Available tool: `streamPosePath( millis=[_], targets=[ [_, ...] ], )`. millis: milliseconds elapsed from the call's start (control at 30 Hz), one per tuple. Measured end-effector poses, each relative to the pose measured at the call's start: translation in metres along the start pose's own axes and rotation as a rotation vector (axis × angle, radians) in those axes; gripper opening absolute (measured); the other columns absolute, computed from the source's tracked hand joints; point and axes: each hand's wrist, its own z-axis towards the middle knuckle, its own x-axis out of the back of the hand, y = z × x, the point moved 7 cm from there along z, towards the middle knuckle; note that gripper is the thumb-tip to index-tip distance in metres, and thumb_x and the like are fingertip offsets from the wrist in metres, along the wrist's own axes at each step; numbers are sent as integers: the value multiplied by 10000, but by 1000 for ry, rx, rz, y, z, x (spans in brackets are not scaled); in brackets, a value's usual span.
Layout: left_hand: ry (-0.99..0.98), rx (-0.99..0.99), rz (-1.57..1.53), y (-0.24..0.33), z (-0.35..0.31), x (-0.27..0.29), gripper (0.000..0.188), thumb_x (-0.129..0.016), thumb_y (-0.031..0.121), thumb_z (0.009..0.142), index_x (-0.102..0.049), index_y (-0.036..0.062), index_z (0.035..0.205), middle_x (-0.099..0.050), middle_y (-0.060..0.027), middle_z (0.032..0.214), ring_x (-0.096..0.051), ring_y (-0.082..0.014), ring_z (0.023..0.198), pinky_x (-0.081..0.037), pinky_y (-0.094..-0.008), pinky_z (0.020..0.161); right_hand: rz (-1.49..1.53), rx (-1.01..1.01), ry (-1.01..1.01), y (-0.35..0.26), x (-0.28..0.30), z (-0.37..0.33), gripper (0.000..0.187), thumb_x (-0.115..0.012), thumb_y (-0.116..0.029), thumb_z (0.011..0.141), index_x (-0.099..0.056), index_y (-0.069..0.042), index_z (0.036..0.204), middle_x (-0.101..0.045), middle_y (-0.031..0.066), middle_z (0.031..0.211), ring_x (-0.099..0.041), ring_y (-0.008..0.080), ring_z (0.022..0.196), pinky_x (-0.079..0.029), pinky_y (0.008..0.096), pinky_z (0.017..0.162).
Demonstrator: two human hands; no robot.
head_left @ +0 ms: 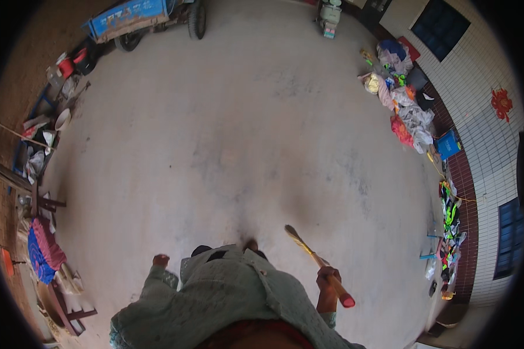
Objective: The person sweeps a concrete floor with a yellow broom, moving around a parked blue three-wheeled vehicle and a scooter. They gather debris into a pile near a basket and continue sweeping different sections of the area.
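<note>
Along the far left edge, a heap of clutter (46, 125) lines the brown earth: pale buckets, scraps of board and a thin stick leaning out over the ground. Below it, a folded blue and pink patterned cloth (42, 251) hangs over a dark wooden frame (64, 308). At the top left stands a blue metal cart (135, 17) on black rubber tyres.

The wide grey concrete yard floor (244, 128) fills the middle of the view, with darker smudges near its centre.

At the bottom, the person's left hand (160, 260) sticks out from a pale green sleeve (157, 288), hanging free beside the body and touching nothing; it looks loosely curled, but how far the fingers are closed cannot be told. Just right of the body, the right hand (327, 280) is wrapped firmly around a long-handled broom with a yellow and red shaft (317, 262). The broom slants up and left from the hand, its straw-coloured head resting low near the floor just ahead of the person's feet, while its red end pokes out below and right of the fist.

Farther right, a pile of mixed coloured clothes and bags (402, 96) lies along the base of a white tiled wall (477, 75), with a small blue box (449, 143) beside it and a dark blue window (439, 26) above.
</note>
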Motion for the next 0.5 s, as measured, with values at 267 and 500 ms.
streamPosePath(
  millis=[267, 500],
  targets=[
    [74, -112, -40, 110, 106, 64, 116, -479, 147, 701, -583, 96, 710, -576, -93, 737, -557, -265, 695, -460, -372, 574, -7, -202, -116, 36, -130, 97, 38, -444, -10, 679, -421, 19, 674, -446, 60, 606, -476, 152, 542, -465, 228, 529],
    [627, 68, -767, 146, 235, 284, 324, -607, 196, 690, -539, 6, 943, -583, -151, 862, -568, -273, 803, -452, -335, 686, -47, -201, -101, 72, -220, 179, 64, -446, -11, 669, -433, -13, 607, -434, 51, 588, -475, 139, 558, -449, 221, 564]
  ],
)
